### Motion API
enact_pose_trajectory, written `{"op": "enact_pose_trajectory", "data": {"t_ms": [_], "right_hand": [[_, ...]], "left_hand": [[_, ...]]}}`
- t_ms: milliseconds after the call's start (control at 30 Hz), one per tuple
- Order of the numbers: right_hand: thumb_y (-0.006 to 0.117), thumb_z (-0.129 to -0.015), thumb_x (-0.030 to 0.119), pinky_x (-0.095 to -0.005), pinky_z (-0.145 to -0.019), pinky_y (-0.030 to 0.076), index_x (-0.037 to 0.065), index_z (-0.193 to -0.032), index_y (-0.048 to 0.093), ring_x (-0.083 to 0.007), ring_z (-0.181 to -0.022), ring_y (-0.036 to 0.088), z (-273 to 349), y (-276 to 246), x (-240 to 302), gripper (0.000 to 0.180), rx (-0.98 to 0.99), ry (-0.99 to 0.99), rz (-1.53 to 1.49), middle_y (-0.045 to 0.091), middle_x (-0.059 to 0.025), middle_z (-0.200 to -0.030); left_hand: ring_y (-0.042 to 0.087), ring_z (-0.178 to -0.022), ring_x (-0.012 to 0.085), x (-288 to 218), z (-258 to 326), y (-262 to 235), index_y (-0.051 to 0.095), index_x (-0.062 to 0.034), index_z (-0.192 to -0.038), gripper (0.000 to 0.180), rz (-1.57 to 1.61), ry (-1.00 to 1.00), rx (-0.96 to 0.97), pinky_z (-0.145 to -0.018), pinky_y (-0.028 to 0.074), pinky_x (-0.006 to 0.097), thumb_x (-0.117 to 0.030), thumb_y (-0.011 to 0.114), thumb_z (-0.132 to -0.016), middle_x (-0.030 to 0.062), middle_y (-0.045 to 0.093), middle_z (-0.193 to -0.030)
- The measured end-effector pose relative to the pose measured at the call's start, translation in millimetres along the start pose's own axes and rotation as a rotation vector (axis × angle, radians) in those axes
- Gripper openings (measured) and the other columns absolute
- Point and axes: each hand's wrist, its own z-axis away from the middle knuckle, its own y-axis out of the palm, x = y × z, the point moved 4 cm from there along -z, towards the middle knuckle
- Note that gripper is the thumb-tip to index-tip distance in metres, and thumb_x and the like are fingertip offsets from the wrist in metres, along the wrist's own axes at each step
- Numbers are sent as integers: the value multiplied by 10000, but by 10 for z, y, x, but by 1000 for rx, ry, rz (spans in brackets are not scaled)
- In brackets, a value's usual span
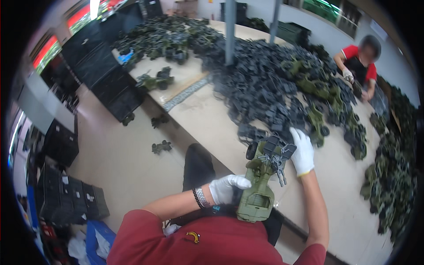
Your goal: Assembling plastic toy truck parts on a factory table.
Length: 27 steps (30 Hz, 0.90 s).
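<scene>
A green toy military vehicle (257, 194) with black wheels is tilted up in front of me, over the table's near edge. My left hand (229, 187), in a white glove, grips its side with the thumb on top. At the vehicle's far end is a dark grey toy gun mount (278, 155) with flat panels and thin barrels. My right hand (302, 152), also gloved in white, is closed at the right edge of this mount; some of its fingertips are hidden. Just beyond lies a large pile of dark grey toy parts (260, 84).
Green toy vehicles (316, 121) line the pile's right side, and more are heaped on the right (386, 185). A co-worker (364, 66) handles something across the table (198, 121). Metal posts (229, 33) rise from the tabletop. Black crates (99, 70) stand left; toys lie on the floor (123, 163).
</scene>
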Motion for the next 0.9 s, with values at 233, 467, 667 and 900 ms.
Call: {"op": "enact_pose_trajectory", "data": {"t_ms": [233, 467, 667, 900], "right_hand": [[702, -828, 104, -273, -775, 523, 36, -1272, 587, -152, -875, 639, 511, -409, -369, 464, -72, 547, -779, 666, -62, -1052], [732, -872, 256, -276, -758, 511, 41, -1163, 648, -127, -854, 622, 1088, -782, -662, 372, 325, 750, -858, 660, -36, -952], [703, -865, 478, -445, -927, 500, 85, -1301, 603, -365, -1103, 607, 1259, -947, -653, 595, -7, 631, -69, 623, -197, -1216], [747, -764, 563, -480, -900, 525, 102, -1386, 543, -404, -1088, 583, 1421, -814, 26, 801, 241, 639, 310, 574, -220, -1249]], "left_hand": [[608, -1199, 314, -1, -18, 7, 544, -98, -1358, 533, 110, 85, -251, -1055, 460, 482, -305, 710, -896, 148, 617, -1324], [627, -1150, 341, -90, 11, 58, 557, -63, -1319, 504, -5, 162, -286, -1031, 480, 531, -286, 689, -887, 165, 630, -1278], [631, -1150, 267, -118, -259, 195, 554, -27, -1307, 455, -155, 164, -237, -1012, 507, 447, -276, 663, -942, 126, 640, -1248], [634, -1146, 234, -1, -299, 265, 561, -49, -1305, 400, -196, 266, -362, -1001, 518, 420, -240, 637, -962, 91, 644, -1230]]}}
